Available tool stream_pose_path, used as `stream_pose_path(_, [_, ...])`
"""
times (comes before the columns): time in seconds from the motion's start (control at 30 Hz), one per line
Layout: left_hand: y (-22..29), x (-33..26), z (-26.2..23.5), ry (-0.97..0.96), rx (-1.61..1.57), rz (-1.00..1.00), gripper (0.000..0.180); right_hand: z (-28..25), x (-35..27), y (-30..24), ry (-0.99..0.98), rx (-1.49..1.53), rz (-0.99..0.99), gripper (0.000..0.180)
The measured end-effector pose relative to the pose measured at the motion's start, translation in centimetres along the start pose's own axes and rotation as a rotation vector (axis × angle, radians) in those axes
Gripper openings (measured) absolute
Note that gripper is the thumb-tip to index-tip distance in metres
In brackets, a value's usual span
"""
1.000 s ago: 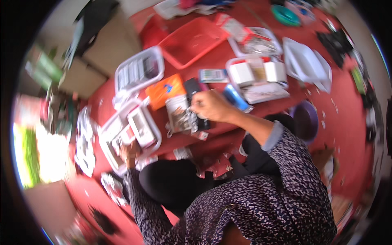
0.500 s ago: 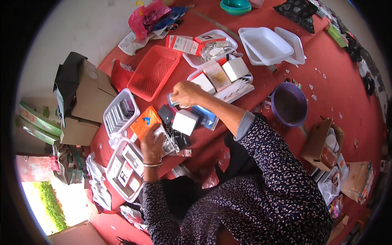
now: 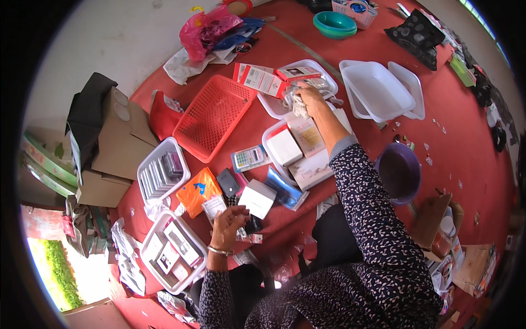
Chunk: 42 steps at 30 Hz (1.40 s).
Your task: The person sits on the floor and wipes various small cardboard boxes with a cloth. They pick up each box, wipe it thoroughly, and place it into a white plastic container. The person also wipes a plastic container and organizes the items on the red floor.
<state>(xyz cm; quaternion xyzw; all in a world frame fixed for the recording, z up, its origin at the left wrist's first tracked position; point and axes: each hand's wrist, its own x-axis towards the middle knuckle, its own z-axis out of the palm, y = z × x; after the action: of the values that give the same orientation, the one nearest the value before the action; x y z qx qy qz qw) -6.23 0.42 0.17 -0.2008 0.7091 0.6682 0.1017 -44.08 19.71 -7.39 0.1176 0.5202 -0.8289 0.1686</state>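
Observation:
My right hand (image 3: 313, 102) reaches forward, its fingers closed on a bundle of white cables (image 3: 298, 105) at a white plastic basket (image 3: 268, 108). Red-and-white flat boxes (image 3: 260, 80) lie on and beside that basket. Nearer me, my left hand (image 3: 228, 226) is half curled with its fingers loosely apart, and nothing shows in it. It hovers beside a white box (image 3: 257, 198) and a small printed packet (image 3: 214, 206). An orange packet (image 3: 198, 192), a dark wallet-like item (image 3: 228, 182), a calculator-like device (image 3: 250, 158) and a blue plastic packet (image 3: 286, 189) lie around there.
A red basket (image 3: 189, 123) stands front left, near a white basket of flat cases (image 3: 183, 159) and another of boxes (image 3: 147, 260). A white basket (image 3: 267, 131) holds larger boxes. White trays (image 3: 378, 90) and a purple basin (image 3: 417, 175) are to the right.
My right hand has moved forward and right to the white cables. The calculator-like device now lies exposed where that hand was. My left hand has come away from the orange packet.

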Motion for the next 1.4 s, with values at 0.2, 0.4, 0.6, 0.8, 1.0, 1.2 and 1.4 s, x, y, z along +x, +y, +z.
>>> stream_pose_path(0.2, [-1.5,0.2,-0.9,-0.059,0.049,-0.195,0.031,2.9,6.3,2.0,-0.245,-0.148,-0.023,0.061])
stream_pose_path(0.4, [-1.2,0.6,-0.5,-0.087,0.075,-0.240,0.030,1.3,11.1,4.5,0.092,0.114,-0.074,0.030])
stream_pose_path(0.6, [-0.8,1.2,0.6,-0.109,0.074,-0.252,0.029,-5.3,11.8,0.0,0.364,0.278,-0.010,0.011])
stream_pose_path(0.8, [-1.6,-0.2,-1.3,0.078,-0.112,0.016,0.034,-4.9,-0.1,-4.8,-0.117,0.060,-0.004,0.015])
stream_pose_path(1.0, [0.4,0.0,-2.9,0.128,-0.641,-0.010,0.051,-1.6,-14.0,-5.5,-0.815,-0.471,0.006,0.013])
stream_pose_path(1.2, [-0.2,-2.1,-6.3,-0.337,-1.033,0.071,0.075,5.5,-23.5,-2.6,-1.374,-0.599,0.376,0.017])
stream_pose_path(1.4, [-2.7,-6.7,-7.2,-0.261,-0.962,0.218,0.049,9.1,-26.0,-2.1,-1.583,-0.840,0.259,0.018])
